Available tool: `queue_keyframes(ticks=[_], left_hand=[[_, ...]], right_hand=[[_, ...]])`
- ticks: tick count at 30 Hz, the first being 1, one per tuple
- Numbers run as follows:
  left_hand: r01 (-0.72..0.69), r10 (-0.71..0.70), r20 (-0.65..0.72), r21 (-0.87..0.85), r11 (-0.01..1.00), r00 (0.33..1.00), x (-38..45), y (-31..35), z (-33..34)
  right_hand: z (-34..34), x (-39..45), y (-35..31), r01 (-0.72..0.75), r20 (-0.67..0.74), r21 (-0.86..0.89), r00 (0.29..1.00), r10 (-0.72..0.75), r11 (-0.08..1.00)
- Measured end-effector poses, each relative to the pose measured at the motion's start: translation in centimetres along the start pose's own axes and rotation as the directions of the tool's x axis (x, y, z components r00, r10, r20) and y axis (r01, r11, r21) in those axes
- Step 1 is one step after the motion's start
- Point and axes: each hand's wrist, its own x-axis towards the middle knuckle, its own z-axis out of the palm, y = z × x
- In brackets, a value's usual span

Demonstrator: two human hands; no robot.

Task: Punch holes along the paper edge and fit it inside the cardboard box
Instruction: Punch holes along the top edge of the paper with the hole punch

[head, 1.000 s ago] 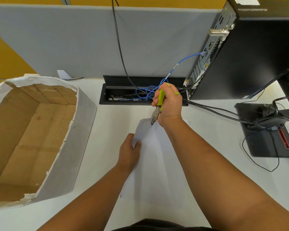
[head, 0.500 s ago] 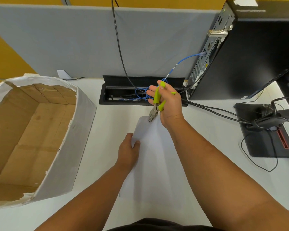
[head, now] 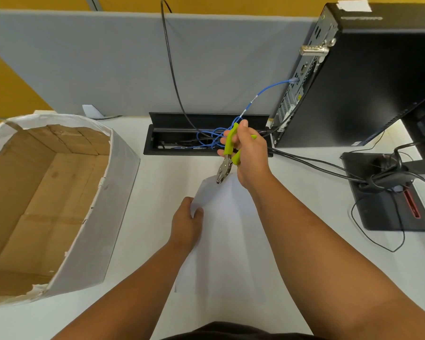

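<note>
Fingers (head: pixel 227 141) of the right hand (head: pixel 249 153) curl round the green handles of the punch (head: pixel 227 158), whose handles stand spread apart; its metal head points down at the far edge of the paper (head: pixel 228 231), at or just above the sheet, and whether it bites the edge I cannot tell. Over on the left, the left hand (head: pixel 185 224) pinches the sheet's left edge, thumb on top and the other fingers tucked under the sheet. That white sheet lies on the white desk (head: pixel 157 192) between the two forearms, its far corner lifted a little off the surface. At the left stands the box (head: pixel 59 192), open at the top, brown cardboard inside and wrapped in white paper outside, with torn paper at its near rim; nothing shows inside it, and it sits well apart from the sheet. Both forearms reach forward from the bottom edge, the right one crossing over the sheet's right side. Behind the right hand an open cable tray (head: pixel 179 138) set in the desk holds a tangle of blue cable (head: pixel 211 138) and black leads. A black computer (head: pixel 366 74) stands at the right rear, and a monitor base (head: pixel 388 192) with looped black cords lies just before it. A grey partition (head: pixel 108 65) closes the back.
</note>
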Motion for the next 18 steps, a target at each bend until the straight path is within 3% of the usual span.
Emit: queue_keyframes(ticks=[18], left_hand=[[0.022, -0.023, 0.025, 0.049, 0.999, 0.999, -1.4, 0.4, 0.5]], right_hand=[[-0.5, -0.9, 1.0, 0.077, -0.021, -0.07, 0.997, -0.079, 0.995]])
